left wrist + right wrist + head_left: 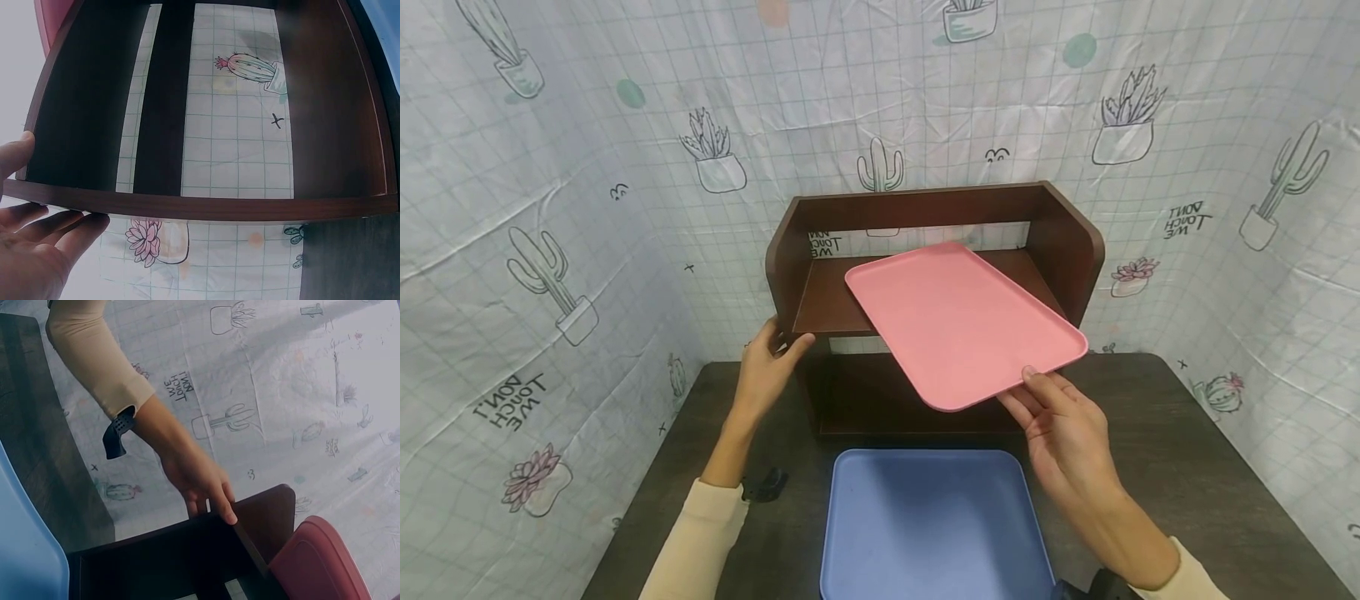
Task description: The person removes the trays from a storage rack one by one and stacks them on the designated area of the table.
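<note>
My right hand (pixel 1070 436) pinches a pink rectangular tray (pixel 962 325) by its near right edge, thumb on top and fingers underneath. The tray slants over the upper board of a dark brown two-tier shelf (pixel 835 300), its far end inside the side panels. At the shelf's left side, my left hand (pixel 767 364) grips the panel; in the left wrist view the thumb lies on the front edge and the fingers (pixel 81 237) along the outer face. The right wrist view shows the pink tray (pixel 319 565) low at the right; the right hand is out of that view.
A blue tray (pixel 928 525) lies on the dark table (pixel 1180 467) in front of the shelf. Behind and on both sides hangs a white cloth (pixel 925 108) printed with cacti and grid lines. The lower tier (pixel 865 400) of the shelf faces forward beneath the pink tray.
</note>
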### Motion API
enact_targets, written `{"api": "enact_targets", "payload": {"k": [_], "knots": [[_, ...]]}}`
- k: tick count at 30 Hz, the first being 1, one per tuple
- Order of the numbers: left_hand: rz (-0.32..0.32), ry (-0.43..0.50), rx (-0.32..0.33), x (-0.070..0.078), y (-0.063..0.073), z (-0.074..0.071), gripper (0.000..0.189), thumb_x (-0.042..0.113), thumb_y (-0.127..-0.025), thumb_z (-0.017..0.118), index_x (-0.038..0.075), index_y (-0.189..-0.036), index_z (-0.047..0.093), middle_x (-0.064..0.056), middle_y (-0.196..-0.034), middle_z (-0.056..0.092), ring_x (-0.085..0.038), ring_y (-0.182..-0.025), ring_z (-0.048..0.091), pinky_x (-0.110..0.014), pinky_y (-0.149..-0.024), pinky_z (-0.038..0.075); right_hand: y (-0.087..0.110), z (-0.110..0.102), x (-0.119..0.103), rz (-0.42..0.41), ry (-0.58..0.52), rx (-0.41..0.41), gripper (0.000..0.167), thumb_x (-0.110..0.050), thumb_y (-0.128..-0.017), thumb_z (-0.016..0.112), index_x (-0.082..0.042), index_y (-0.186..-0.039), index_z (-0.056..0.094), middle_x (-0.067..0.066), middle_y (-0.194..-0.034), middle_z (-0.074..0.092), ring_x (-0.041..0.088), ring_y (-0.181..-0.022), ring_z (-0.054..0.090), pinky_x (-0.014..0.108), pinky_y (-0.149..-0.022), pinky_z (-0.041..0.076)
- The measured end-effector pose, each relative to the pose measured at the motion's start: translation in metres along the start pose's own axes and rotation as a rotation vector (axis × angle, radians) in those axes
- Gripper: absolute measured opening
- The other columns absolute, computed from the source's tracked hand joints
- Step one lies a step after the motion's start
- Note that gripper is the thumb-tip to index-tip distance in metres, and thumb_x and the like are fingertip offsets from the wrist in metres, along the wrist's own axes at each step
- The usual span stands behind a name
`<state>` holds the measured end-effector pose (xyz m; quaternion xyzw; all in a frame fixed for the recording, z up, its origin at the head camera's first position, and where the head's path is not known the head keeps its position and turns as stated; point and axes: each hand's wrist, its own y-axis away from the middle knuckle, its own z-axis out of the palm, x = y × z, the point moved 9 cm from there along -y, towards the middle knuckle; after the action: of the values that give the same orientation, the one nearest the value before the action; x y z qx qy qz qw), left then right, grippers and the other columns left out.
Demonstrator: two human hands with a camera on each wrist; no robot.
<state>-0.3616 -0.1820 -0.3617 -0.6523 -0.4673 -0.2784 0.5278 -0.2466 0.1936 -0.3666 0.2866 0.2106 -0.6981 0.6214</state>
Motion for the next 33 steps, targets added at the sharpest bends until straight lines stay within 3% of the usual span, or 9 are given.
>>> {"api": "enact_targets", "payload": {"k": [11,25,33], "knots": [[-0.002,0.013,0.005,-0.002,-0.001,0.000,0.060,0.029,-0.100,0.078,0.009,-0.152,0.055,-0.018,-0.150,0.062,-0.034,-0.143,0.059,-0.049,-0.115,0.053,0.000,0.000,-0.004,-0.031,-0.025,-0.033,0.012,0.004,-0.105,0.060,0.001,-0.112,0.070,0.011,-0.104,0.079,0.021,-0.098,0.081,0.038,-0.090,0.065],[0.012,0.013,0.007,-0.003,-0.001,-0.001,0.060,0.029,-0.100,0.078,0.009,-0.152,0.055,-0.018,-0.151,0.062,-0.035,-0.143,0.059,-0.051,-0.114,0.053,0.001,0.003,-0.012,-0.041,-0.020,-0.123,0.022,0.004,-0.107,0.055,0.002,-0.120,0.073,0.012,-0.107,0.080,0.020,-0.103,0.080,0.037,-0.089,0.066],[0.013,0.004,0.012,-0.002,-0.001,-0.001,0.059,0.031,-0.100,0.078,0.010,-0.151,0.057,-0.017,-0.151,0.062,-0.036,-0.143,0.059,-0.050,-0.113,0.054,0.000,0.000,-0.019,-0.058,0.000,-0.127,0.023,0.006,-0.107,0.055,0.002,-0.112,0.077,0.012,-0.101,0.081,0.020,-0.098,0.081,0.038,-0.085,0.067]]}}
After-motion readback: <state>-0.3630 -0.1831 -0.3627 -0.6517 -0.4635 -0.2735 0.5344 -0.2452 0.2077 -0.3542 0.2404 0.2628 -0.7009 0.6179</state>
